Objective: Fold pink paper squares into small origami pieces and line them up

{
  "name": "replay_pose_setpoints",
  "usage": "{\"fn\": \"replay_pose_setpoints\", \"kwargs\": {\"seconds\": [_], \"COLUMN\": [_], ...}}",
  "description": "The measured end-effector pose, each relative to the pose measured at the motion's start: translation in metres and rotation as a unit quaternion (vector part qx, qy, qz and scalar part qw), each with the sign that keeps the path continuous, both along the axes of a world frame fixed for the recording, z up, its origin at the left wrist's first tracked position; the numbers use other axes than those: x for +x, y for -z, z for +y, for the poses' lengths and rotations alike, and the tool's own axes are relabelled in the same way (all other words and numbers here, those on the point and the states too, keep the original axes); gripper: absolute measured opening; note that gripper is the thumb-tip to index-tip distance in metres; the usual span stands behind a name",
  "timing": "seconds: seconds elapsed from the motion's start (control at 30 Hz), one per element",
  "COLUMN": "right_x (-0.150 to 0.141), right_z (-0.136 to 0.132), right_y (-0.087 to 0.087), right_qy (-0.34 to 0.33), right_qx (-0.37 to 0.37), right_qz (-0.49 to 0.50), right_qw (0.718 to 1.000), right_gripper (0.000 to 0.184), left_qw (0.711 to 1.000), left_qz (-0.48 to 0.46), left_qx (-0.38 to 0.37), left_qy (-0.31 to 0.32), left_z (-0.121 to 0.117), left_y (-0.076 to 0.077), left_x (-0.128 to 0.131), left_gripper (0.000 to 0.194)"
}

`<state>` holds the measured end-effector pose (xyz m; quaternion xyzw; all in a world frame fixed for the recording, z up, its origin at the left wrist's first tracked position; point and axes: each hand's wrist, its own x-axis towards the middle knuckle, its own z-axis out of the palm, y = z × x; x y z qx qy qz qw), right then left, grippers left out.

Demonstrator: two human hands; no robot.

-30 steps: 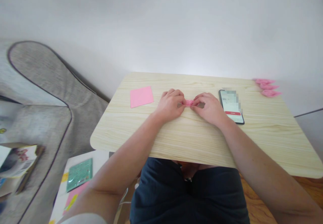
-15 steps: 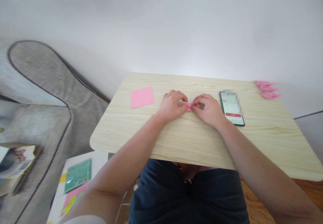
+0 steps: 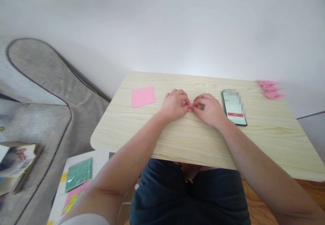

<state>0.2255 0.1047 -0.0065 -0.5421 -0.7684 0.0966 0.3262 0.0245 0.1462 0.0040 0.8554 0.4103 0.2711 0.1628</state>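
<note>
Low over the middle of the table, a small folded piece of pink paper [image 3: 190,107] is pinched between my two hands. My left hand [image 3: 175,105] grips its left end with thumb and index finger. Its right end is in the fingertips of my right hand [image 3: 209,107]. The fingers hide much of the folds. To the left lies a flat square of pink paper [image 3: 143,96]. Several folded pink paper pieces [image 3: 271,89] sit in a row at the far right edge of the table.
A phone [image 3: 234,108] with a lit screen lies on the wooden table [image 3: 198,143], right of my right hand. Behind the table rises a white wall [image 3: 177,32]. At left are a grey sofa [image 3: 50,93] and a low white surface with a green packet [image 3: 79,175].
Both hands stay in place, with the fingertips drawn slightly closer together over the folded pink paper. The view has shifted a little.
</note>
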Motion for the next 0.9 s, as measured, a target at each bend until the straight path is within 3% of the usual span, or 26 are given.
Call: {"fn": "replay_pose_setpoints", "kwargs": {"seconds": [0.67, 0.9], "right_x": [-0.0016, -0.0033], "right_z": [-0.0006, -0.0009], "right_y": [-0.0009, -0.0031], "right_qy": [-0.002, 0.002], "right_qx": [-0.002, -0.004], "right_qz": [-0.007, -0.042], "right_qw": [1.0, 0.999], "right_gripper": [0.008, 0.013], "left_qw": [0.999, 1.0], "left_qz": [-0.017, 0.025], "left_qx": [-0.032, 0.015], "left_qy": [-0.005, 0.006], "left_z": [0.0039, -0.0004], "left_y": [0.0039, -0.0006], "left_x": [-0.0022, -0.0014], "left_gripper": [0.006, 0.008]}}
